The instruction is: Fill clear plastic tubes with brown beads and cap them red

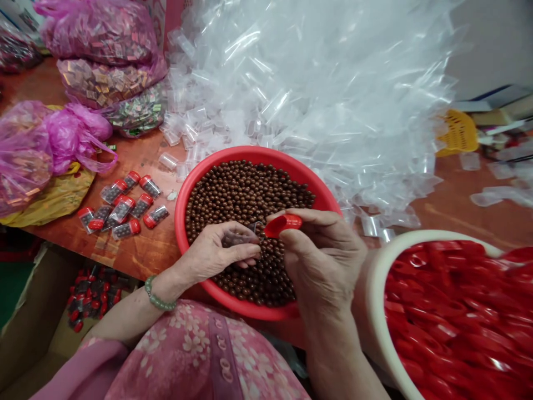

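My left hand (220, 247) is closed around a small clear plastic container (239, 239), its open end facing right. My fingers cover part of it, and dark balls seem to show inside. My right hand (327, 250) pinches a red plastic cap (283, 224) between thumb and fingers, its hollow end turned toward the container. Cap and container are close together; whether they touch I cannot tell. Both hands are above a red basin (250, 314) holding many small brown balls (245, 189).
Several filled containers with red caps (122, 208) lie left of the basin; more are in a cardboard box (25, 311) below. Clear empty containers (312, 94) are heaped behind. A cream bucket (375, 294) of red caps stands right. Pink bags (104, 33) sit back left.
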A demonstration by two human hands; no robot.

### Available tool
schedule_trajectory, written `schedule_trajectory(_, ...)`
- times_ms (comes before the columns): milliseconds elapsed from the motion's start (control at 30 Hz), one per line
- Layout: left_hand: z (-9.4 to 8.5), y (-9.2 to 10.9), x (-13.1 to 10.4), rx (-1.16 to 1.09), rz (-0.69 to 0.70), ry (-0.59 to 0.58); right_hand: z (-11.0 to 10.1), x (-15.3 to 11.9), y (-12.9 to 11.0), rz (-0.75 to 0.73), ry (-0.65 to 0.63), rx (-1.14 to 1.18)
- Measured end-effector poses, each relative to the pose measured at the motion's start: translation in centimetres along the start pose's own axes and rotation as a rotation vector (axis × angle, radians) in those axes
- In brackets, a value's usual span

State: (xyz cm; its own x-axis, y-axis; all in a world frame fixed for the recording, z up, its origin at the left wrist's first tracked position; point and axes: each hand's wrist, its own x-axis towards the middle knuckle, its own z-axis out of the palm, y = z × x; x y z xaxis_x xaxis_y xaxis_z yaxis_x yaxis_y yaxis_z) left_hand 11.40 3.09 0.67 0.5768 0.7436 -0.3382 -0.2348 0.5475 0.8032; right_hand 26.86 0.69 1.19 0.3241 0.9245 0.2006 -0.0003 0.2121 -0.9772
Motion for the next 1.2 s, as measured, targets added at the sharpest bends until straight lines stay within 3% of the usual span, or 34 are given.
schedule_trajectory(267,0.1,0.0,0.2,0.058,0.044,-0.046,0.8,0.6,-0.5,-0.220,-0.296,-0.244)
schedule_trajectory(433,-0.1,-0.5,0.3,0.109,0.065,-0.081,0.6,0.7,-0.7,-0.277,-0.423,-0.357)
schedule_trajectory(800,-0.3,-0.6,0.4,0.133,0.041,-0.150,-0.6,1.4,-1.3,-0.311,-0.561,-0.457)
schedule_trajectory(1200,-0.3,-0.7,0.4,0.159,0.019,-0.198,-0.1,1.0,-1.9,-0.270,-0.586,-0.489)
